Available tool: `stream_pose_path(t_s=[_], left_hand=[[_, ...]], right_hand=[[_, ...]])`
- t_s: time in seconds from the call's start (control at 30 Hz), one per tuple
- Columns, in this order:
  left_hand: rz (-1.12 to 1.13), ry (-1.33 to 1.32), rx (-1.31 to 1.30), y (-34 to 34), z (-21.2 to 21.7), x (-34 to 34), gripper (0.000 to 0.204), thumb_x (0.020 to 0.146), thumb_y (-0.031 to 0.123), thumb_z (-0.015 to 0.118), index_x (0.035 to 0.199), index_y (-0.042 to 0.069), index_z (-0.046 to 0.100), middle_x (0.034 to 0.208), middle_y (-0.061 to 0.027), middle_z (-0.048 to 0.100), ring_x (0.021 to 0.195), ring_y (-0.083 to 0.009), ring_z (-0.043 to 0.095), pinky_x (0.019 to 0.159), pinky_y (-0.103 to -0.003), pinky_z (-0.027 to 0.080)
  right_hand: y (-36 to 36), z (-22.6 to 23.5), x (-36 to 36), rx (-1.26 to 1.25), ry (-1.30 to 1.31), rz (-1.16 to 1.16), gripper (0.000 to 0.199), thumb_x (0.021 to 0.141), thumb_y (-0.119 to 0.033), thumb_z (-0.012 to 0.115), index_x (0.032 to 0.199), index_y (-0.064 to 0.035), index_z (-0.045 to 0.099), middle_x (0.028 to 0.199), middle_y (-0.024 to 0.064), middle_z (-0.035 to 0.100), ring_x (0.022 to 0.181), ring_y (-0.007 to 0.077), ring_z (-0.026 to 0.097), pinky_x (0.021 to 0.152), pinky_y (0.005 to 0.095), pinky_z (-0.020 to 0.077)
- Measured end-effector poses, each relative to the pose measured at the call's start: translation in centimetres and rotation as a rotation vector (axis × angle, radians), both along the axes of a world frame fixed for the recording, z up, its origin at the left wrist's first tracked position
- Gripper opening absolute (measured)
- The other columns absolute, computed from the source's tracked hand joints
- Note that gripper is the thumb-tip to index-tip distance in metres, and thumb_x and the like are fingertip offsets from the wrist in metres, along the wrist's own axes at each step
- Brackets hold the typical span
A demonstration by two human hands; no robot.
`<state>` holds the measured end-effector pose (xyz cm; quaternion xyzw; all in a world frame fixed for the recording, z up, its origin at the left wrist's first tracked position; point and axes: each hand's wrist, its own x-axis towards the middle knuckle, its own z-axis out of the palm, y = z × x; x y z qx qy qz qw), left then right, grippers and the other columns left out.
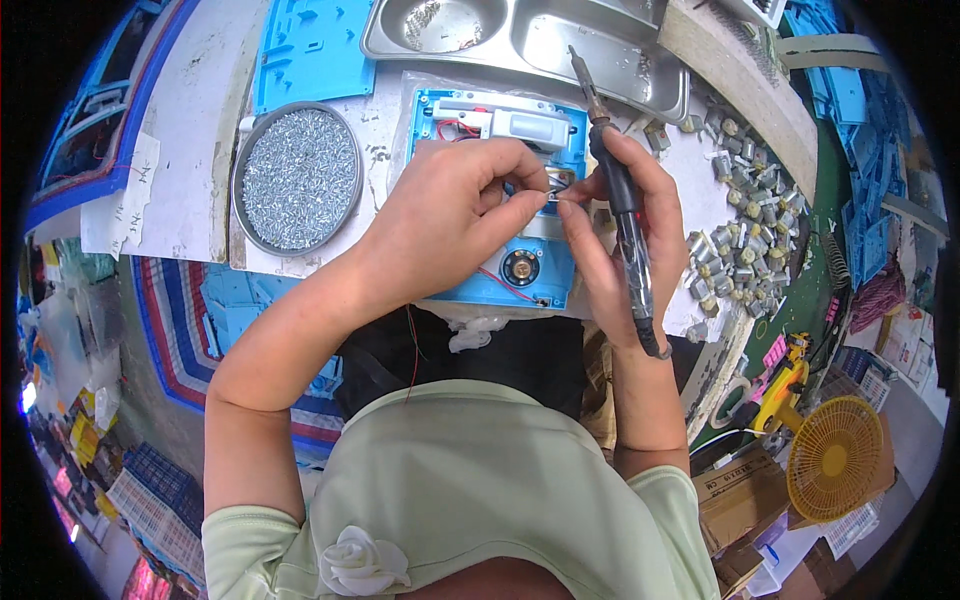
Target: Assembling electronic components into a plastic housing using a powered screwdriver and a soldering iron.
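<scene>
My right hand [630, 215] is wrapped round a soldering iron [622, 190] with a dark handle, its metal tip pointing up and away. Its thumb and fingertip also meet the tips of my left hand [465, 195], which is closed in a pinch. Between the fingertips is something thin and pale, too small to name. Under both hands lies an open blue plastic housing [460, 292], partly hidden by them. It holds a white part [530, 128], red wires [490, 272] and a round speaker [521, 267].
A round pan [240, 200] full of small screws stands to the left, below a blue plastic panel [310, 55]. Steel compartment trays [520, 62] lie at the back. Many small motors [745, 235] are heaped right. A yellow fan [835, 460] and cardboard box [740, 500] are lower right.
</scene>
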<state>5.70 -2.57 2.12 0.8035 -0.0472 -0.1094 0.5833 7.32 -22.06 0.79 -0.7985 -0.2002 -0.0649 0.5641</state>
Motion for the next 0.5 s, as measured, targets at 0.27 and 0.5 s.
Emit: stream_pose_path(t_s=[0.27,0.5], left_hand=[[-0.179,-0.448,0.225,0.5,-0.4,0.0,0.009,0.088,0.001,0.069,0.097,0.001,0.065,0.101,-0.0108,0.063,0.080,-0.0256,0.061,0.070,-0.034,0.049],[-0.310,-0.586,0.398,1.1,-0.4,-0.8,0.020,0.081,0.002,0.074,0.096,0.004,0.061,0.125,-0.0125,0.059,0.101,-0.0332,0.065,0.081,-0.042,0.055]], right_hand=[[-2.4,0.7,-0.9,-0.019,-0.125,-0.075,0.055,0.079,0.005,0.078,0.131,-0.0019,0.063,0.097,0.0081,0.067,0.084,0.0164,0.067,0.077,0.0286,0.0527],[-8.5,3.5,-3.0,0.059,-0.054,0.158,0.029,0.079,-0.006,0.078,0.106,0.0054,0.071,0.083,0.0136,0.071,0.069,0.0237,0.061,0.071,0.0360,0.0493]])
